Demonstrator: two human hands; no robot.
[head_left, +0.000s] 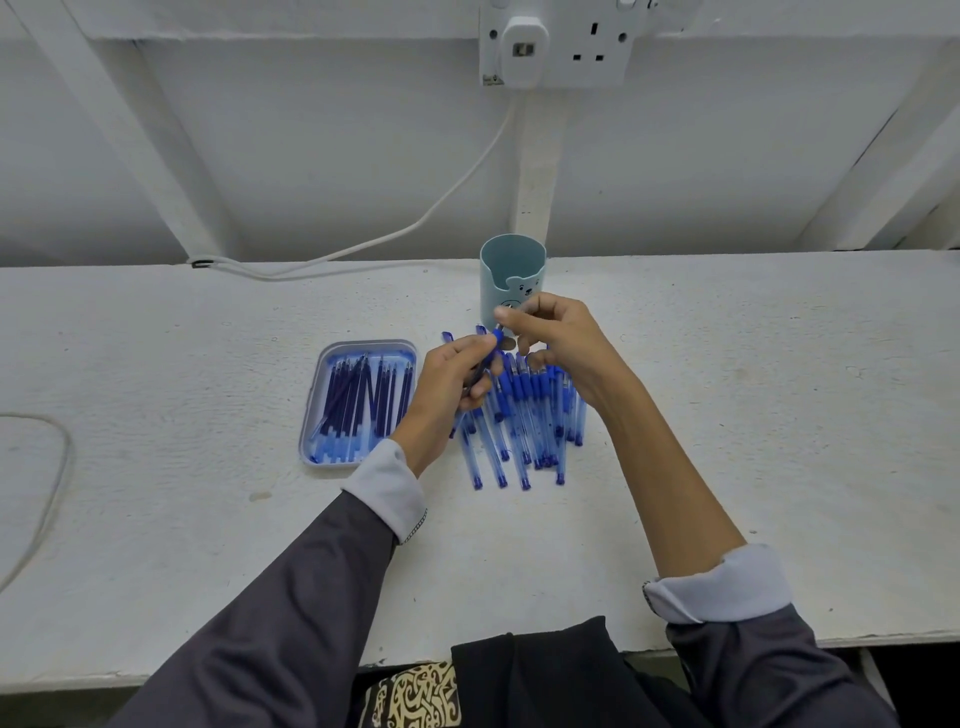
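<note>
Blue pen (495, 343) in left hand (451, 387), tip at right hand (563, 343).

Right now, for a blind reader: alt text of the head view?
The left hand grips a blue pen while the right hand pinches its top, above a pile of pens on a table. Refill tray at left, teal cup behind.

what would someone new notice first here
The left hand grips a blue pen above mid-table while the right hand pinches its top end. Under them lies a fan of blue pens, with a tray of refills to the left and a teal cup just behind.
</note>
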